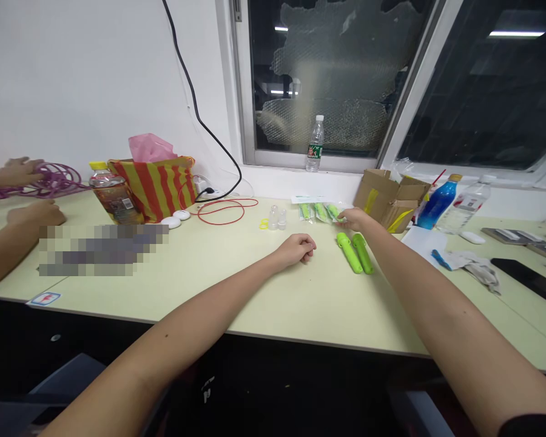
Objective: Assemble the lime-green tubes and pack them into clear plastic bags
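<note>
My left hand point(297, 250) rests on the table with its fingers curled in, and nothing shows in them. Farther right, my right hand point(353, 218) reaches to the end of a row of clear packets and pinches the edge of the rightmost green packet point(333, 211). Two more green packets, a middle one point(321, 211) and a left one point(304, 210), lie beside it. Below my right hand are two bright green plastic tubes, one with a wider capped end point(350, 254) and another point(363, 254) alongside. Small clear plastic cups point(273, 217) and yellow rings point(264, 224) sit left of the packets.
A cardboard box point(389, 197), a blue bottle point(440, 201) and a clear bottle point(468, 205) stand at right, near gloves point(475, 267) and a black phone-like slab point(532, 282). A striped bag point(164, 188) and drink bottle point(115, 194) stand left. Another person's hands point(36, 215) are at far left.
</note>
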### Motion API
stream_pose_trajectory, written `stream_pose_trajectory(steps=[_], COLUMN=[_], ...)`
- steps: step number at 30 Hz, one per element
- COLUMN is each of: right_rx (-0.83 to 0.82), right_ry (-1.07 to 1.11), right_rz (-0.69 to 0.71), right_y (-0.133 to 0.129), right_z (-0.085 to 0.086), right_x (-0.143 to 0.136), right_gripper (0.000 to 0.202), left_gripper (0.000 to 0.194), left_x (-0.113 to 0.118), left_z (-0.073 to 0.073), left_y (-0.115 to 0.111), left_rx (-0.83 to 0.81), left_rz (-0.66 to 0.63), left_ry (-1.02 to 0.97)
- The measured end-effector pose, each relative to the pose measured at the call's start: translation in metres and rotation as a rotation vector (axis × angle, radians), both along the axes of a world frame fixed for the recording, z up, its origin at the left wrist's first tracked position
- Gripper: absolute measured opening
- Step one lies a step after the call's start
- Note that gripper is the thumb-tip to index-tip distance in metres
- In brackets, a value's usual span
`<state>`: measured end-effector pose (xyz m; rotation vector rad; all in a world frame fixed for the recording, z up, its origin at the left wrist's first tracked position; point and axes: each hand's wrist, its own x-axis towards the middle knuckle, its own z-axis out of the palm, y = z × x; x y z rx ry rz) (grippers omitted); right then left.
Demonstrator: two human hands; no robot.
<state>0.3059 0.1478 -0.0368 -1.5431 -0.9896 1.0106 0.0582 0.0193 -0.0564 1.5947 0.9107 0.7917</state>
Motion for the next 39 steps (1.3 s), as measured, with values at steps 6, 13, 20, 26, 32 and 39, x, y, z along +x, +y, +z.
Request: stream_pose_trajectory(steps=[6, 13, 20, 26, 32, 39], right_rx=[-0.054, -0.049, -0.020, 0.206, 0.175, 0.042], right_ry=[-0.079, -0.220, -0.519, -0.836, -1.296, -1.357], right_rz=[-0.061, -0.024, 0.004, 0.019, 0.158, 0.244], right_y=[0.008, 0.010, -0.008, -0.051, -0.101, -0.121], right_z=[-0.009, -0.008, 0.006, 0.021, 0.018, 0.016], right_x=[-0.003, -0.005, 0.002, 0.003, -0.023, -0.049], right_gripper=[0.036, 0.034, 0.037, 0.024, 0.021, 0.024], left_gripper=[0.008, 0.007, 0.014, 0.021, 0.032, 0.032], left_x=[0.000, 0.001, 0.002, -0.011, -0.053, -0.086], left_z=[0.001, 0.000, -0.003, 0.008, 0.026, 0.010], left_y=[-0.001, -0.001, -0.008, 0.006, 0.045, 0.065], left_rx=[0.021, 0.040, 0.319, 0.992, 1.111, 0.710], left_rz=[-0.005, -0.003, -0.029, 0.187, 0.619, 0.676], left_ry=[0.035, 0.052, 0.260, 0.506, 0.702, 0.875])
